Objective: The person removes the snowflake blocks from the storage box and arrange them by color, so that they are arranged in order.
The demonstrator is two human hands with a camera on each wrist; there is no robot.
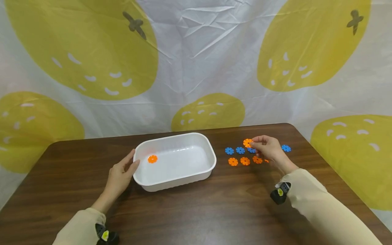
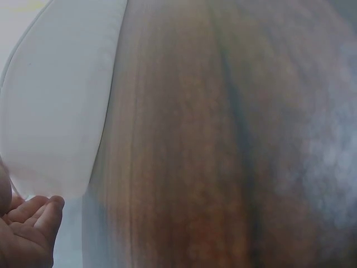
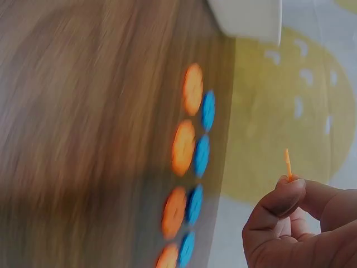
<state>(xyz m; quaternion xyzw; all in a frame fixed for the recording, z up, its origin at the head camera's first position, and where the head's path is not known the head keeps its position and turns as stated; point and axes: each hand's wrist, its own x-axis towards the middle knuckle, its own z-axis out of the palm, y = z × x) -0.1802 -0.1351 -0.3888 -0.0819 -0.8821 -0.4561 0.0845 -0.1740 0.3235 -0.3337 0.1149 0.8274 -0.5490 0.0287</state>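
Observation:
My right hand (image 1: pixel 269 148) pinches an orange notched plastic disc (image 1: pixel 247 143) between thumb and fingertips, raised over the rows of discs. In the right wrist view the held disc (image 3: pixel 288 162) shows edge-on. At the other side, my left hand (image 1: pixel 119 175) grips the left end of a white rectangular basin (image 1: pixel 180 177), thumb at the rim and fingers along the outside. Inside the basin lies one orange disc (image 1: pixel 152 159). The left wrist view shows the fingers (image 2: pixel 47 215) against the end of the basin (image 2: pixel 61 100).
Right of the basin, a row of blue discs (image 1: pixel 229 150) lies behind a row of orange discs (image 1: pixel 233 161), partly hidden by my right hand. One blue disc (image 1: pixel 286 148) is farther right. Behind the brown table (image 1: pixel 196 217) hangs a lemon-print cloth (image 1: pixel 208 68).

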